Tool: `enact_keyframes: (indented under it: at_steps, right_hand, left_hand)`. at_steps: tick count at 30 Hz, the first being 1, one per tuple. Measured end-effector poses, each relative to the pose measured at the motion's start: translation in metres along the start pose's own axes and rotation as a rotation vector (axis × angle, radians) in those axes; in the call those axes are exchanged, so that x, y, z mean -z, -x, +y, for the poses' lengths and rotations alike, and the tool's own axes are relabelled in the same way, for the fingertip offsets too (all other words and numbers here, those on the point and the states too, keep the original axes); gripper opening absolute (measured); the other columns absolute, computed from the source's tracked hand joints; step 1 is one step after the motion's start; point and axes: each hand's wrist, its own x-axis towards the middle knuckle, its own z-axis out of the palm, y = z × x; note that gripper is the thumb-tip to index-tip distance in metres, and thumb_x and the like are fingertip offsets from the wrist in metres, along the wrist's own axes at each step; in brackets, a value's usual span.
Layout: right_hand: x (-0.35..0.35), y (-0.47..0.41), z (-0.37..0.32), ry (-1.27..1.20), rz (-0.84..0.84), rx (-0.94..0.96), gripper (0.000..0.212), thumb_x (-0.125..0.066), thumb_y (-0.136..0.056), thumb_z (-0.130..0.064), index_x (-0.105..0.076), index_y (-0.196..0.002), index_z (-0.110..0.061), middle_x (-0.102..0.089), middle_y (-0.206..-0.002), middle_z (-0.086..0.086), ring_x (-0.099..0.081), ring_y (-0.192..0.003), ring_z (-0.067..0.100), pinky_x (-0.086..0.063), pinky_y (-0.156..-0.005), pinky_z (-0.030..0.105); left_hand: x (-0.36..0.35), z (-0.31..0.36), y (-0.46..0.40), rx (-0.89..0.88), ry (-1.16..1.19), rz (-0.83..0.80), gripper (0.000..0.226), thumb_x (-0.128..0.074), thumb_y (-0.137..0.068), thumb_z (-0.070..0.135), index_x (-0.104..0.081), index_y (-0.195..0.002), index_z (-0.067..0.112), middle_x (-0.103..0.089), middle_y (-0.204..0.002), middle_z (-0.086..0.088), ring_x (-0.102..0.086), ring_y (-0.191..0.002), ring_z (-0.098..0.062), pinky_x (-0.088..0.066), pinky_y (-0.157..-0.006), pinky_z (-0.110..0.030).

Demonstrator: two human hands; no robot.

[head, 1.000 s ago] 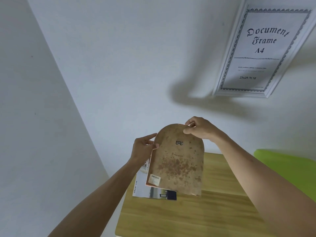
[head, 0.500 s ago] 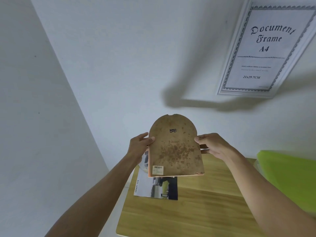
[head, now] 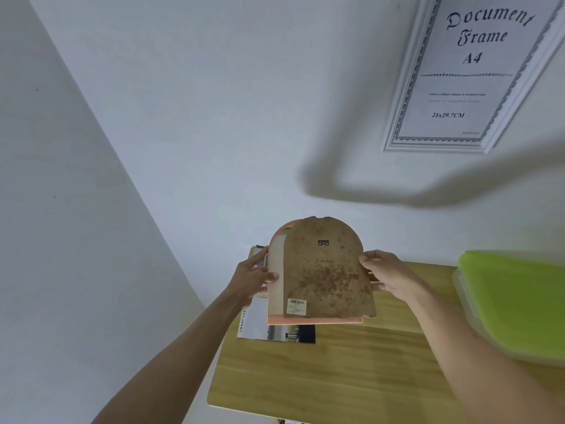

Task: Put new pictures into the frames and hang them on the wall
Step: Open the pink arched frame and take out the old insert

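I hold an arch-topped picture frame above the wooden table, its back toward me. Its stained brown backing board (head: 327,273) carries a small metal hanger and a barcode sticker, and it sits shifted right, baring the orange frame (head: 275,289) and pale inside along the left. My left hand (head: 252,276) grips the frame's left edge, thumb on the back. My right hand (head: 386,275) holds the backing board's right edge. A printed picture sheet (head: 275,332) lies on the table under the frame. A white A4 document frame (head: 464,75) hangs on the wall at upper right.
The wooden table (head: 336,377) stands in the corner against the white walls. A lime-green lidded plastic box (head: 516,304) rests on its right side. A broad shadow falls on the wall below the hung frame.
The frame came down and closer to me. The backing board has slid right off the frame, showing the orange rim and pale inside. My right hand moved from the top to the right edge.
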Motion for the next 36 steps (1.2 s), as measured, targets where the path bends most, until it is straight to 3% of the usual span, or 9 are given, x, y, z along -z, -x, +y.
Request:
enact_keyframes:
  at_steps: [4, 9, 16, 19, 21, 24, 28, 32, 36]
  right_hand:
    - [0.004, -0.002, 0.02, 0.096, -0.122, -0.033, 0.052, -0.075, -0.086, -0.012, -0.053, -0.127, -0.036, -0.07, -0.115, 0.001, -0.069, -0.103, 0.02, -0.059, -0.083, 0.041]
    - [0.004, -0.006, 0.04, 0.127, -0.084, -0.023, 0.069, -0.063, -0.087, 0.005, -0.045, -0.14, -0.035, -0.072, -0.108, 0.008, -0.071, -0.095, 0.023, -0.06, -0.072, 0.039]
    - [0.016, -0.021, 0.073, 0.024, -0.043, -0.033, 0.075, -0.046, -0.092, 0.01, -0.043, -0.143, -0.045, -0.074, -0.104, 0.012, -0.069, -0.101, 0.034, -0.053, -0.095, 0.051]
    - [0.033, -0.026, 0.089, 0.028, -0.012, -0.046, 0.08, -0.042, -0.093, 0.01, -0.048, -0.129, -0.061, -0.071, -0.115, 0.012, -0.06, -0.112, 0.045, -0.047, -0.101, 0.056]
    - [0.049, -0.028, 0.098, 0.013, 0.018, -0.067, 0.08, -0.038, -0.094, 0.012, -0.044, -0.136, -0.056, -0.069, -0.116, 0.004, -0.062, -0.111, 0.042, -0.047, -0.102, 0.052]
    - [0.081, -0.028, 0.112, -0.021, 0.077, -0.098, 0.076, -0.033, -0.097, 0.012, -0.03, -0.151, -0.04, -0.061, -0.117, -0.007, -0.063, -0.1, 0.02, -0.054, -0.084, 0.031]
    - [0.117, -0.033, 0.136, -0.004, 0.181, -0.167, 0.078, -0.028, -0.093, 0.009, -0.021, -0.154, -0.04, -0.046, -0.149, 0.001, -0.055, -0.121, 0.03, -0.052, -0.097, 0.044]
    - [0.135, -0.033, 0.163, 0.063, 0.251, -0.233, 0.076, -0.029, -0.093, 0.004, -0.015, -0.157, -0.035, -0.034, -0.157, 0.003, -0.043, -0.136, 0.031, -0.046, -0.106, 0.044]
    - [0.136, -0.04, 0.186, 0.181, 0.359, -0.263, 0.08, -0.036, -0.088, 0.004, -0.016, -0.157, -0.032, -0.043, -0.153, 0.004, -0.058, -0.115, 0.029, -0.055, -0.085, 0.037]
  left_hand:
    - [-0.008, -0.012, -0.001, 0.056, 0.047, 0.046, 0.069, -0.069, -0.083, -0.004, -0.051, -0.139, 0.031, -0.069, -0.111, -0.008, -0.065, -0.097, -0.026, -0.057, -0.072, -0.04]
    - [-0.017, -0.023, -0.003, 0.1, 0.092, 0.06, 0.068, -0.067, -0.082, -0.009, -0.055, -0.135, 0.032, -0.067, -0.111, -0.002, -0.064, -0.095, -0.023, -0.053, -0.065, -0.035]
    - [-0.028, -0.043, -0.018, 0.146, 0.112, 0.099, 0.072, -0.069, -0.08, -0.009, -0.053, -0.139, 0.029, -0.068, -0.107, -0.003, -0.064, -0.1, -0.026, -0.057, -0.078, -0.044]
    - [-0.038, -0.049, -0.023, 0.168, 0.113, 0.08, 0.07, -0.066, -0.082, -0.009, -0.052, -0.14, 0.029, -0.068, -0.113, -0.004, -0.064, -0.101, -0.026, -0.056, -0.076, -0.042]
    - [-0.045, -0.051, -0.025, 0.177, 0.119, 0.093, 0.07, -0.064, -0.083, -0.011, -0.051, -0.139, 0.028, -0.068, -0.114, -0.005, -0.065, -0.098, -0.024, -0.056, -0.069, -0.037]
    - [-0.051, -0.055, -0.032, 0.193, 0.104, 0.125, 0.071, -0.062, -0.083, -0.014, -0.049, -0.141, 0.025, -0.066, -0.119, -0.008, -0.064, -0.093, -0.021, -0.055, -0.065, -0.035]
    - [-0.056, -0.06, -0.043, 0.218, 0.044, 0.143, 0.073, -0.062, -0.083, -0.015, -0.05, -0.141, 0.027, -0.06, -0.128, -0.008, -0.062, -0.095, -0.018, -0.055, -0.064, -0.034]
    - [-0.063, -0.068, -0.055, 0.243, 0.004, 0.136, 0.074, -0.06, -0.084, -0.015, -0.047, -0.143, 0.027, -0.062, -0.12, -0.005, -0.062, -0.094, -0.019, -0.054, -0.071, -0.037]
    - [-0.076, -0.08, -0.062, 0.28, -0.017, 0.135, 0.074, -0.06, -0.084, -0.015, -0.047, -0.142, 0.028, -0.063, -0.126, -0.008, -0.063, -0.095, -0.022, -0.055, -0.069, -0.035]
